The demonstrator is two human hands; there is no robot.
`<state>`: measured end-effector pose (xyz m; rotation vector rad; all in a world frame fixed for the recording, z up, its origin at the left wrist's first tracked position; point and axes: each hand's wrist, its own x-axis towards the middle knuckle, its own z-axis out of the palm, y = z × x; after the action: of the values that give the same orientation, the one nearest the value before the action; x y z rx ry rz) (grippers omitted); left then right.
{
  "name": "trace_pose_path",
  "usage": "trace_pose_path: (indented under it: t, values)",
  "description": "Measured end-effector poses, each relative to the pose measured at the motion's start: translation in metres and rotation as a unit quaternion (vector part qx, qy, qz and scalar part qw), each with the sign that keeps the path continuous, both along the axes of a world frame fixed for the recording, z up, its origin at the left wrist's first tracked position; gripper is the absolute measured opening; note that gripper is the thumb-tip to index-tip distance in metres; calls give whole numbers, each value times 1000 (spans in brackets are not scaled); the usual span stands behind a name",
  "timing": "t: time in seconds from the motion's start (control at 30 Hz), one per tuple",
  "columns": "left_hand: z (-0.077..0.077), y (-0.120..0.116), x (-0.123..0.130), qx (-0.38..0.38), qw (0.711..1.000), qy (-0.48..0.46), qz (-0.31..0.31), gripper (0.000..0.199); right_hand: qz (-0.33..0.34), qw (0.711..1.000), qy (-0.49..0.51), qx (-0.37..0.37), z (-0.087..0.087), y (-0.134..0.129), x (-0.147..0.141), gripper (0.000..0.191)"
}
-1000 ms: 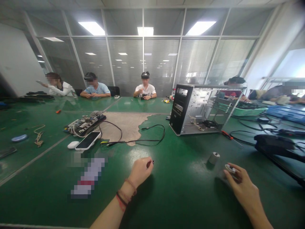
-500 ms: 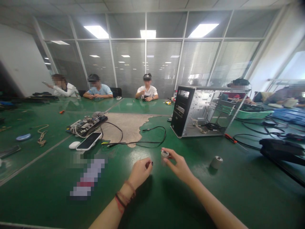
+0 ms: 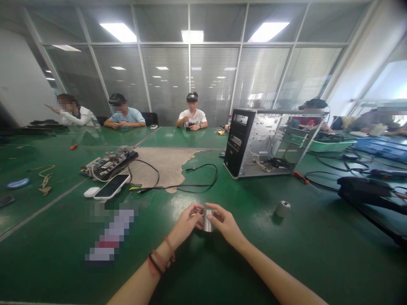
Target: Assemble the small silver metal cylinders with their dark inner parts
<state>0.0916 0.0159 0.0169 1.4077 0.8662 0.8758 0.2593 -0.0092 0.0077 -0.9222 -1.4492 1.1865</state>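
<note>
A shiny metal cylinder (image 3: pixel 208 224) stands upright just above or on the green tabletop, between my two hands. My right hand (image 3: pixel 225 222) grips it from the right, fingers at its top and thumb along its side. From the left, the fingers of my left hand (image 3: pixel 188 221) close against the same cylinder. A small dark spot shows at the left fingertips; I cannot tell what it is. Further right, a second metal cylinder (image 3: pixel 282 209) with a hole in its end rests on the table.
A computer case (image 3: pixel 240 144) with an exposed interior stands ahead on the right, a screwdriver (image 3: pixel 302 176) beside it. A circuit board assembly (image 3: pixel 110 163), a phone (image 3: pixel 112 187) and black cables (image 3: pixel 203 186) lie ahead and left. Several people sit across the table.
My right hand has brought its metal cylinder left and slightly down, to my left hand. Left fingers now meet the cylinder. The view has shifted slightly.
</note>
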Motion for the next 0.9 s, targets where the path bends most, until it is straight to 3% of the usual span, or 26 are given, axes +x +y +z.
trace_pose_path:
  t: [0.2,0.43,0.63,0.9]
  values:
    - [-3,-4,3,-1,998,-11,-59,48,-10,996,58,-63,-12,8,0,49]
    - [-6,-3,4,-39,997,-43,-60,51,-3,990,89,-113,-9,7,-1,51]
    - [2,-5,2,-102,989,-95,-47,54,27,974,150,-170,-5,5,1,47]
    - [6,-6,-1,-176,967,-181,-36,47,52,959,203,-189,2,1,-1,46]
